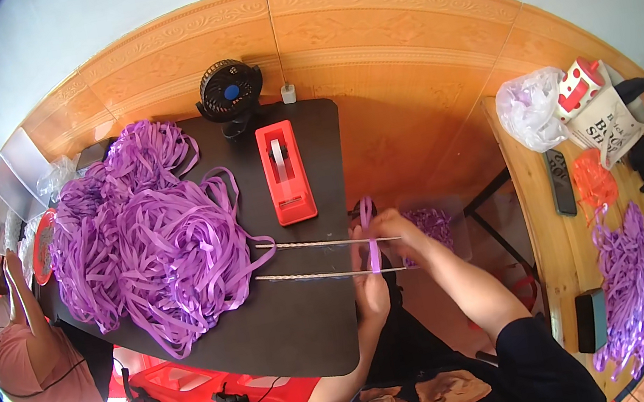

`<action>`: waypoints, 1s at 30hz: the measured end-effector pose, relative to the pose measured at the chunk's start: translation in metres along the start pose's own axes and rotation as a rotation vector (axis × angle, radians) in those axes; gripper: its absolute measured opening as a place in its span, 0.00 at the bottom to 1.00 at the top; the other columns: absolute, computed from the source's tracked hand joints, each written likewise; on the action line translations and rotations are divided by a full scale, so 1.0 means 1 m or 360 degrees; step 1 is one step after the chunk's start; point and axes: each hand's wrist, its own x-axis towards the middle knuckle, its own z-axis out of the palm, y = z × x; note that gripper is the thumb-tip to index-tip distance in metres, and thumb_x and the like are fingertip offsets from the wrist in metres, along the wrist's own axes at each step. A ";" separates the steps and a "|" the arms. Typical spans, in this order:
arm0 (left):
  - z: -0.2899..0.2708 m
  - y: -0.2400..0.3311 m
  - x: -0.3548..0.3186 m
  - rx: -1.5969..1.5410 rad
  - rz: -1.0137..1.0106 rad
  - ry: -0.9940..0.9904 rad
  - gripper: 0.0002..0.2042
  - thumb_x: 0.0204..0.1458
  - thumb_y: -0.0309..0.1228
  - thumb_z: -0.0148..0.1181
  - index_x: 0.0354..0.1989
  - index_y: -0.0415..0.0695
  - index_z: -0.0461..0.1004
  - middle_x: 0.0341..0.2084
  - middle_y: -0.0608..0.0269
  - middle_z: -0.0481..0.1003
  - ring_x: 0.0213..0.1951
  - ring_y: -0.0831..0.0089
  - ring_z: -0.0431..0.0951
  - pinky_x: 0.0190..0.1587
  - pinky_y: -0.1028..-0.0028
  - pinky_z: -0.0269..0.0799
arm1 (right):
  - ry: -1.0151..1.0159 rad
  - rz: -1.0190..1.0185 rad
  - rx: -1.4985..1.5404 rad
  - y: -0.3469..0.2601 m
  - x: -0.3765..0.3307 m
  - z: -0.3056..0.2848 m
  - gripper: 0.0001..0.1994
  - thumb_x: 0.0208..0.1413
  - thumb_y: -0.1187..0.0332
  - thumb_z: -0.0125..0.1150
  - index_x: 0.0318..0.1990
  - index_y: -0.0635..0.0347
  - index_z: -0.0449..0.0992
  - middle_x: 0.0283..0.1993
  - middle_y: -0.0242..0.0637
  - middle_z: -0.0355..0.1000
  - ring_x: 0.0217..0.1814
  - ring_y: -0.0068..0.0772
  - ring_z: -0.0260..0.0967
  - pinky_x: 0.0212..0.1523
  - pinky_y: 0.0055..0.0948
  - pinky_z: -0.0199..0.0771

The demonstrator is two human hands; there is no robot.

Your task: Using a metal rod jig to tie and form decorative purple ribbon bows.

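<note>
Our left hand (372, 291) and right hand (392, 227), at frame centre, each close a grip on a purple ribbon strip (371, 237) running upright across two thin rods (323, 257) that lie left-right over the black desk (309, 324) edge. Behind, left, we see a ribbon heap (143, 237), a red tape dispenser (284, 171) and tan tiled wall (397, 41).

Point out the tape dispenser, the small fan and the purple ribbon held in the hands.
tape dispenser (285, 175), head view, on the middle of its red body.
fan (230, 91), head view, on the blue hub of its black grille.
purple ribbon (372, 245), head view, on the strip between the two rods.
</note>
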 end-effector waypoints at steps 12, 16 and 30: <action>-0.033 0.028 -0.051 -0.0144 -0.0789 -0.0123 0.09 0.60 0.32 0.52 0.38 0.40 0.75 0.25 0.66 0.74 0.19 0.81 0.67 0.17 0.81 0.60 | 0.0062 0.0740 0.0616 0.036 -0.135 0.047 0.08 0.50 0.71 0.56 0.22 0.62 0.74 0.19 0.39 0.71 0.15 0.27 0.65 0.14 0.22 0.57; -0.052 0.028 -0.083 -0.0003 -0.0757 -0.0218 0.09 0.60 0.31 0.52 0.38 0.37 0.75 0.24 0.65 0.75 0.26 0.79 0.72 0.29 0.82 0.66 | -0.0031 0.0681 0.0275 0.044 -0.166 0.043 0.06 0.50 0.71 0.57 0.26 0.63 0.78 0.22 0.39 0.73 0.18 0.25 0.67 0.18 0.18 0.61; -0.084 0.058 -0.114 -0.0057 -0.0963 -0.0320 0.11 0.61 0.32 0.50 0.40 0.38 0.75 0.26 0.64 0.76 0.27 0.79 0.74 0.30 0.82 0.66 | 0.0463 -0.1839 -0.1693 -0.027 -0.164 0.070 0.13 0.35 0.72 0.63 0.34 0.56 0.79 0.31 0.32 0.67 0.27 0.32 0.64 0.25 0.29 0.61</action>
